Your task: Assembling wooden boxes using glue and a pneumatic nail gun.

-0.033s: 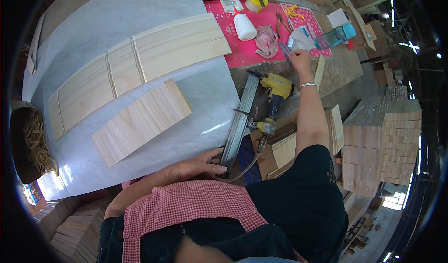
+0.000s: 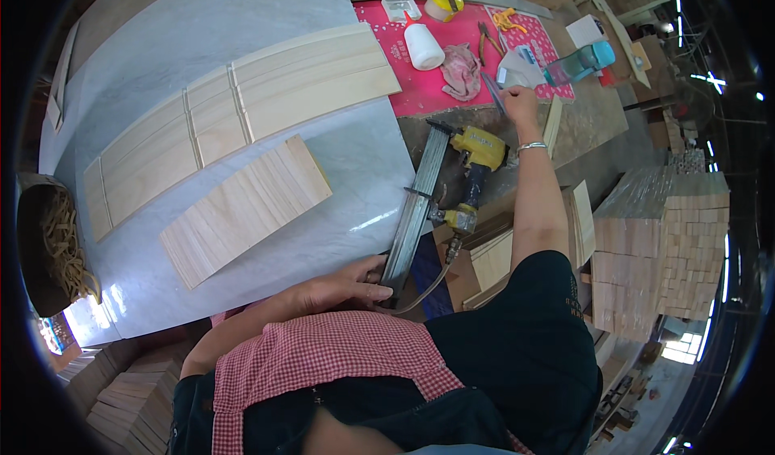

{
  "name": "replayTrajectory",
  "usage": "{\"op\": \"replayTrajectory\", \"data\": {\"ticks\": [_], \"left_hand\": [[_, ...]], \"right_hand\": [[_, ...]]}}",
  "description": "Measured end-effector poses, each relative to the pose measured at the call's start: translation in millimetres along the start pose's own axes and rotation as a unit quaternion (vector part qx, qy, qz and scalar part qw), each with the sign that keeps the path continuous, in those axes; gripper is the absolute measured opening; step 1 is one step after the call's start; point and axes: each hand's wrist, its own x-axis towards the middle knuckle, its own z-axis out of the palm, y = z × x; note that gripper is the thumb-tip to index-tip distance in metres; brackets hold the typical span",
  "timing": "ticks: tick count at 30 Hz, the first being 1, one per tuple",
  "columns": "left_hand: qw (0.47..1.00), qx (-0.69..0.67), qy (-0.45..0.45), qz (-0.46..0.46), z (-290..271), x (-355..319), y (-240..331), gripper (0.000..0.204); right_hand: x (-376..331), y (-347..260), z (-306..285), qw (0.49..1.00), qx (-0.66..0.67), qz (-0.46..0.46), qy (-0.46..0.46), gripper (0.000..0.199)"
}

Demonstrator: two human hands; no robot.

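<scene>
A yellow and black air nail gun (image 2: pixel 479 150) with a long grey metal magazine (image 2: pixel 420 192) lies along the table's right edge. My left hand (image 2: pixel 351 285) is closed round the magazine's near end, its thumb on top and some fingers hidden. Over the right side of the work surface, my right hand (image 2: pixel 519 102) pinches a thin grey strip (image 2: pixel 492 92), possibly a strip of nails. Its far end points toward a pink cloth (image 2: pixel 462 72). Just beyond that hand sits a white and clear packet (image 2: pixel 521 67).
A grooved wooden panel (image 2: pixel 242 116) and a smaller board (image 2: pixel 246 210) lie on the marbled table (image 2: pixel 355 164). On the pink mat stand a glue bottle (image 2: pixel 424 47) and pliers (image 2: pixel 489 41). A teal bottle (image 2: pixel 580 62) lies farther right. An air hose (image 2: pixel 432 288) curves below the gun.
The thin grey strip at my right hand has turned slightly and now shows as a single piece between my fingers. My left hand and the nail gun stay in place.
</scene>
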Motion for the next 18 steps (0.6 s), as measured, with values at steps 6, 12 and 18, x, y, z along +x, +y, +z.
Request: {"op": "replayTrajectory", "data": {"ticks": [6, 12, 18], "left_hand": [[0.999, 0.027, 0.037, -0.009, 9, -4, 0, 0.094], [1.0, 0.017, 0.02, -0.014, 9, -4, -10, 0.096], [0.998, 0.034, 0.043, 0.005, 6, 2, -24, 0.097]], "right_hand": [[-6, 4, -11, 0.999, 0.017, 0.039, 0.015, 0.025], [-63, -45, -51, 0.984, 0.165, 0.003, 0.07, 0.02], [-222, -131, -43, 0.963, 0.266, -0.045, 0.025, 0.017]]}}
